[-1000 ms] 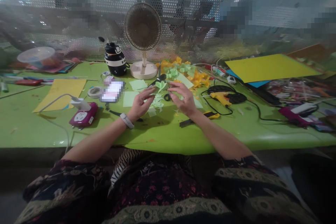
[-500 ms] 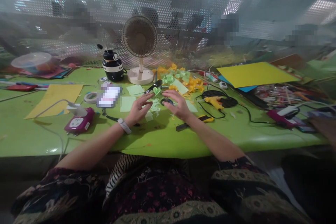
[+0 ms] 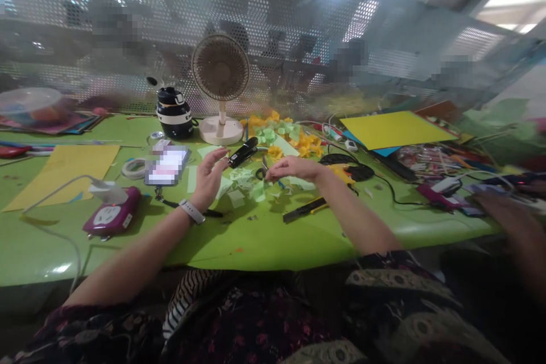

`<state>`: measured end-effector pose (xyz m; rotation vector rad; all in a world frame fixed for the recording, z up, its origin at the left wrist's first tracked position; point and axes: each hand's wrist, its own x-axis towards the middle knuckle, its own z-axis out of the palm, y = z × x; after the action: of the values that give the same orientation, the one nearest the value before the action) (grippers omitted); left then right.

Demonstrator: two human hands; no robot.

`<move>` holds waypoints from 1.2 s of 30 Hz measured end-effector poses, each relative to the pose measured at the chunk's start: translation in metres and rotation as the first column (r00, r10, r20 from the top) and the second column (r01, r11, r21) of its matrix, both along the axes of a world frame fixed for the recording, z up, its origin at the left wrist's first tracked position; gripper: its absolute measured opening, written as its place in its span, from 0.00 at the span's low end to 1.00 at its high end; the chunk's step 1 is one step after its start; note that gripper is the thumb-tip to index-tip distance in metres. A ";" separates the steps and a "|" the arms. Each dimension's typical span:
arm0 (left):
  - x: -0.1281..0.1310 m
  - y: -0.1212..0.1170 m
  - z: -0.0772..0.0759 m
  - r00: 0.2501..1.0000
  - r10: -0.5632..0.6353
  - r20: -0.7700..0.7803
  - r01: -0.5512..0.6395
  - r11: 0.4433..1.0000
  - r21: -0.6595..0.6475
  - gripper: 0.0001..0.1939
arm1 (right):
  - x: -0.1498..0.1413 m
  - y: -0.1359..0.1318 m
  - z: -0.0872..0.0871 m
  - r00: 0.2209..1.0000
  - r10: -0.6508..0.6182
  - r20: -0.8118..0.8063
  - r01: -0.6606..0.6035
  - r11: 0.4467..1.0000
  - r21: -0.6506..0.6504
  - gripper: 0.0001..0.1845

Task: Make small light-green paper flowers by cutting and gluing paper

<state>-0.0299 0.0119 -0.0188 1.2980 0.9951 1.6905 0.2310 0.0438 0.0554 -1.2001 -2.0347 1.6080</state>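
My left hand (image 3: 208, 179) is raised with its fingers apart, holding nothing, left of a heap of pale green paper scraps (image 3: 241, 177). Over the right side of the heap, my right hand (image 3: 295, 169) has its fingers drawn together. Its fingertips are at the dark handles of a pair of scissors (image 3: 260, 173); whether they grip it is unclear. Just below them lies a light green paper piece (image 3: 258, 191). A black stapler-like tool (image 3: 243, 152) rests behind the scraps. The box cutter (image 3: 305, 210) lies in front of my right hand, partly under my forearm.
Yellow paper flowers (image 3: 309, 145) lie at the back beside green ones. A small fan (image 3: 222, 131) and a dark bottle (image 3: 174, 116) stand behind. A phone (image 3: 167, 165), tape roll (image 3: 134, 168) and purple power strip (image 3: 113, 213) sit left. Another person's arm (image 3: 507, 219) is at far right.
My hands have moved apart; the left drew back leftward and opened. The green heart-shaped leaf between them is gone from there, and a green piece lies on the scraps. My right fingers have closed together.
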 end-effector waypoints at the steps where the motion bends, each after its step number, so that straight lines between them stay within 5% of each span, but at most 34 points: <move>1: 0.000 0.001 -0.001 1.000 -0.005 -0.005 0.005 1.000 -0.008 0.14 | 0.002 0.013 0.002 0.996 -0.080 -0.032 0.079 0.996 -0.031 0.16; 4: 0.002 -0.002 -0.001 0.999 -0.024 -0.028 0.023 1.000 -0.015 0.14 | 0.005 0.053 0.003 0.830 -0.446 -0.335 0.473 0.881 -0.003 0.13; 6: 0.004 -0.006 0.001 0.999 -0.034 -0.037 0.034 0.999 -0.007 0.14 | 0.004 0.072 -0.002 0.738 -0.505 -0.447 0.569 0.822 0.010 0.15; 8: 0.006 -0.008 0.003 0.998 -0.048 -0.028 0.048 0.999 0.001 0.14 | 0.001 0.081 -0.010 0.586 -0.589 -0.556 0.627 0.764 -0.148 0.19; 9: 0.006 -0.008 0.004 0.998 -0.054 -0.018 0.054 0.999 0.000 0.13 | 0.000 0.082 -0.015 0.579 -0.602 -0.551 0.608 0.768 -0.200 0.19; 15: 0.002 -0.004 0.010 0.992 -0.048 0.119 0.058 0.995 -0.084 0.07 | -0.007 0.056 -0.035 0.690 -0.546 -0.475 0.538 0.826 -0.168 0.06; 20: -0.002 0.001 0.013 0.988 -0.019 0.154 0.047 0.984 -0.175 0.07 | -0.025 0.028 -0.034 0.781 -0.484 -0.395 0.515 0.857 -0.033 0.08; 24: -0.005 0.002 0.015 0.986 -0.009 0.165 0.036 0.987 -0.159 0.08 | -0.042 0.002 -0.035 0.898 -0.340 -0.280 0.375 0.923 0.084 0.09; 27: -0.010 0.006 0.017 0.986 0.018 0.167 0.003 0.992 -0.126 0.11 | -0.049 -0.015 -0.034 0.984 -0.126 -0.129 0.155 0.955 0.252 0.14; 33: -0.023 0.015 0.022 0.988 0.076 0.137 -0.072 0.997 -0.036 0.14 | -0.050 -0.032 -0.022 0.979 0.029 0.203 -0.135 0.837 0.531 0.16; 36: -0.025 0.016 0.026 0.992 0.100 0.072 -0.099 0.995 -0.014 0.14 | -0.036 -0.032 -0.006 0.978 -0.073 0.198 -0.076 0.752 0.655 0.14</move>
<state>-0.0549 0.0276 0.0067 1.1889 1.0398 1.7921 0.1953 0.0123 0.0497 -1.1035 -2.4196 0.6306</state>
